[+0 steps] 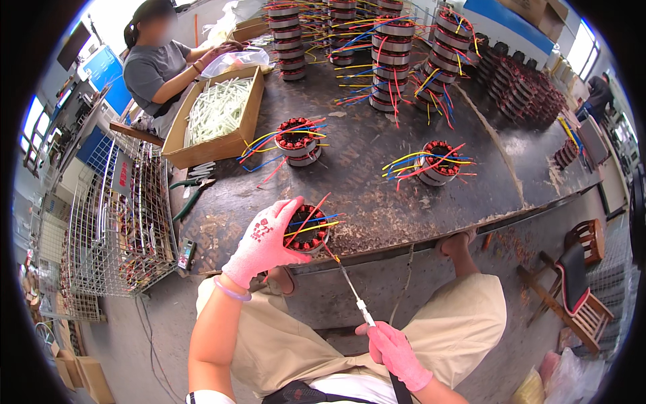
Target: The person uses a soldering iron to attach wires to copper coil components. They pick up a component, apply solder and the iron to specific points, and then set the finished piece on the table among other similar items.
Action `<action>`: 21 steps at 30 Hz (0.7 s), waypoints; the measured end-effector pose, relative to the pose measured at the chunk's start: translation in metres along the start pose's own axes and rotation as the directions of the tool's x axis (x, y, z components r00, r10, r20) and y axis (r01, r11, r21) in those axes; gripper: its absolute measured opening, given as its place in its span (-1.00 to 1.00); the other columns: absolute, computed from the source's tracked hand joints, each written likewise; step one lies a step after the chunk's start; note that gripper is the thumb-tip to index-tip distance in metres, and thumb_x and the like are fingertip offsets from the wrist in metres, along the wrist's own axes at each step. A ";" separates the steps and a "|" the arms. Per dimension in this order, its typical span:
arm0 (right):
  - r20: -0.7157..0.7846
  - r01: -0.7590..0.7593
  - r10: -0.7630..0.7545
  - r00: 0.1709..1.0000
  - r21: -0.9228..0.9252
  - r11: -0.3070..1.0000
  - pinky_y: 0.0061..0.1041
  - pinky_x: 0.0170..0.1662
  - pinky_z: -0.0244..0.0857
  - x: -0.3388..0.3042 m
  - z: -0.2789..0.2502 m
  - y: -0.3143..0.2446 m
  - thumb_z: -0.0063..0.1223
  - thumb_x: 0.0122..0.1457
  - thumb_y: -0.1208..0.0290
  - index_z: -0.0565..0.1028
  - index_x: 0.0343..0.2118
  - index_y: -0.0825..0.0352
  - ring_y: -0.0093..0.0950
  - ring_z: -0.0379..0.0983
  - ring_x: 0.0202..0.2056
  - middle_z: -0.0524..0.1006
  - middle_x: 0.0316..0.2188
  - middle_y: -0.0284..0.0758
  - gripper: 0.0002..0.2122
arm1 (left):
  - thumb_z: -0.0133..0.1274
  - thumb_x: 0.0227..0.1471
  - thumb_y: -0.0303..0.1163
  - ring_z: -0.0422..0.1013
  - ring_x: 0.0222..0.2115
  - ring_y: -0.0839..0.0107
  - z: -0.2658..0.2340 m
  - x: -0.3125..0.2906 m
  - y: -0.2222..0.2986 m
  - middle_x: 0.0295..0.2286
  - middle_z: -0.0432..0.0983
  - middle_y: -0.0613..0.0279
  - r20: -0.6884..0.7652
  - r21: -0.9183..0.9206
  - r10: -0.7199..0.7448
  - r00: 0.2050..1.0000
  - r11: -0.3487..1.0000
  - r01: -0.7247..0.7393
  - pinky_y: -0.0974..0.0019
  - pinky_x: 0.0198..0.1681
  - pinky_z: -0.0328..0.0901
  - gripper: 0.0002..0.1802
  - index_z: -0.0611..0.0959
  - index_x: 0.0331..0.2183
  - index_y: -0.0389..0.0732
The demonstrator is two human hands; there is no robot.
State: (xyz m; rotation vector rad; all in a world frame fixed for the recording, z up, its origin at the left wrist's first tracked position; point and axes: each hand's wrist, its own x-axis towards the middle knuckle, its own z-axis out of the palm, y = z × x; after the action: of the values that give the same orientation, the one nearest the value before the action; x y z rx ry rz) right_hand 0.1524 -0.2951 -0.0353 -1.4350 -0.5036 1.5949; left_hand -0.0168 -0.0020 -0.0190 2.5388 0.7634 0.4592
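My left hand (266, 236), in a pink glove, is wrapped round the side of a motor stator (308, 248) at the table's near edge. The stator has a dark bore, red windings and red, blue and yellow lead wires on top. In my right hand (397, 351), also gloved in pink, is the white end of a slim, light-coloured rod-like piece (350, 286). From there it slants up and left to a reddish-yellow wire at the stator's near right side. Whether the piece is a sleeve or a tool, I cannot tell.
Two stators (301, 153) (439, 174) stand farther in on the table (377, 202), with tall stator stacks (391, 67) behind. A cardboard box (214, 145) of white tubes, pliers (195, 198) and a wire basket (118, 222) are at left. Another person (158, 74) sits beyond; a wooden chair (575, 289) stands right.
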 end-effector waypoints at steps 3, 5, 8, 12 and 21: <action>0.004 -0.031 0.031 1.000 0.075 0.997 -0.64 -0.55 0.02 -0.001 0.001 -0.001 -0.17 0.38 0.32 0.50 -0.08 0.38 -0.73 0.14 -0.65 0.28 -0.71 -0.51 -0.73 | 0.52 -0.51 -0.24 0.36 0.03 -0.03 0.003 0.000 -0.001 0.02 0.38 -0.05 -0.016 0.027 0.005 1.000 1.000 -0.004 0.12 0.12 0.28 0.16 0.35 0.19 -0.27; -0.005 -0.059 0.060 0.998 0.090 0.994 -0.65 -0.56 -0.01 -0.002 0.001 -0.003 -0.17 0.39 0.32 0.49 -0.07 0.39 -0.73 0.11 -0.65 0.26 -0.71 -0.52 -0.73 | 0.51 -0.51 -0.24 0.36 0.03 -0.02 0.002 0.002 0.005 0.02 0.38 -0.04 0.004 0.034 -0.042 0.999 0.999 0.041 0.12 0.12 0.28 0.16 0.35 0.18 -0.27; -0.009 -0.076 0.077 0.997 0.071 0.995 -0.66 -0.58 -0.05 -0.001 0.004 -0.006 -0.17 0.40 0.31 0.48 -0.06 0.41 -0.73 0.08 -0.66 0.25 -0.71 -0.54 -0.71 | 0.51 -0.51 -0.24 0.36 0.03 0.00 -0.001 0.002 0.006 0.02 0.38 -0.03 0.023 0.021 -0.058 0.998 0.998 0.058 0.13 0.12 0.28 0.15 0.35 0.18 -0.28; 0.005 -0.048 0.047 0.999 0.126 0.991 -0.66 -0.57 -0.02 0.001 0.003 0.001 -0.15 0.39 0.31 0.48 -0.06 0.42 -0.73 0.10 -0.66 0.26 -0.71 -0.53 -0.71 | 0.51 -0.51 -0.26 0.37 0.03 0.01 -0.001 0.002 0.006 0.01 0.38 -0.02 0.023 0.030 -0.056 0.998 0.998 0.055 0.13 0.12 0.28 0.13 0.37 0.16 -0.28; 0.004 -0.027 0.027 1.000 0.077 0.997 -0.65 -0.55 0.02 0.003 0.000 0.003 -0.17 0.39 0.27 0.51 -0.09 0.37 -0.72 0.13 -0.64 0.27 -0.70 -0.50 -0.71 | 0.50 -0.48 -0.18 0.37 0.02 -0.02 0.000 0.004 0.010 0.00 0.40 -0.02 0.021 0.040 -0.061 0.998 0.997 0.060 0.08 0.11 0.27 0.10 0.39 0.14 -0.27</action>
State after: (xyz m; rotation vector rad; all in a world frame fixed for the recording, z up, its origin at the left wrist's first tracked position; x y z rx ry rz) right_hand 0.1515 -0.2945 -0.0390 -1.3875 -0.4218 1.6202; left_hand -0.0094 -0.0069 -0.0131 2.5445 0.8462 0.3999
